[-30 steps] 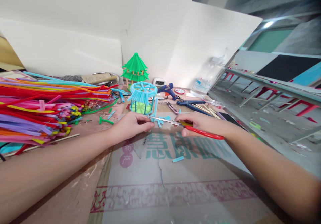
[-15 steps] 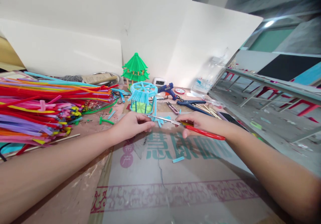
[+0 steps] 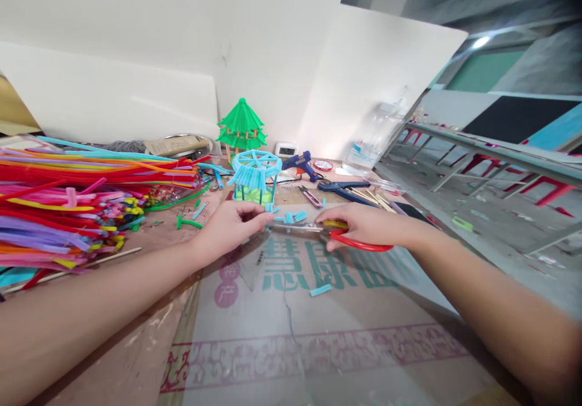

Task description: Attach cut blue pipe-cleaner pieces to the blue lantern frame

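Scissors (image 3: 335,236) are being gripped by the right hand (image 3: 352,219) front-right of the blue pavilion (image 3: 249,179), pointing at the left hand (image 3: 239,223) seemingly pinching a blue strip (image 3: 269,207), so one careless snip could be catching skin.

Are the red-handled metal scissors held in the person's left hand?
No, the red-handled metal scissors are in the right hand, pointing toward the left hand.

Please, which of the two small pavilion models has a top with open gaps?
The light-blue model, in front: its top is a spoked ring with gaps. The green model behind rises to a covered point.
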`<action>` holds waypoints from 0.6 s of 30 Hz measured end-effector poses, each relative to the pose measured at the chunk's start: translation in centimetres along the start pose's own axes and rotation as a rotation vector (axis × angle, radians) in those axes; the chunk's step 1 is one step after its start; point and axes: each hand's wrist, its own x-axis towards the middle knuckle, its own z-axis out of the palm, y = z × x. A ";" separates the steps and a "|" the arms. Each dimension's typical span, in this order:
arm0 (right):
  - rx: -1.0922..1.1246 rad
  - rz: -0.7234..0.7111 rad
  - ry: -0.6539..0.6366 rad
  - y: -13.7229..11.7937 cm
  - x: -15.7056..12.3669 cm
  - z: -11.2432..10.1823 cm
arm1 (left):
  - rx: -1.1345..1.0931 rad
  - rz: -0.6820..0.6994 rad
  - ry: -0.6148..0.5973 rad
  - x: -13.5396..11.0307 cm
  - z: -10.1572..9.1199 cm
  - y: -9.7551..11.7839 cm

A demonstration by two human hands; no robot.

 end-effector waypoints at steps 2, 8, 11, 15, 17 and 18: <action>-0.046 -0.032 0.024 -0.5 0.2 0.6 | 0.016 0.004 0.011 0.1 0.0 0.0; -0.135 -0.163 0.058 -2.3 -0.2 1.3 | -0.005 0.019 -0.053 0.5 0.4 -1.2; -0.105 -0.184 0.070 -2.3 0.0 0.5 | -0.033 0.020 -0.089 0.7 0.5 -1.8; -0.002 -0.081 0.187 -0.4 2.9 -0.5 | -0.044 0.019 -0.111 0.7 0.5 -1.7; 0.087 0.022 0.331 0.9 5.6 -0.6 | -0.040 0.014 -0.104 0.6 0.4 -1.5; 0.164 0.040 0.377 1.6 7.1 -0.6 | -0.038 0.010 -0.102 0.6 0.4 -1.4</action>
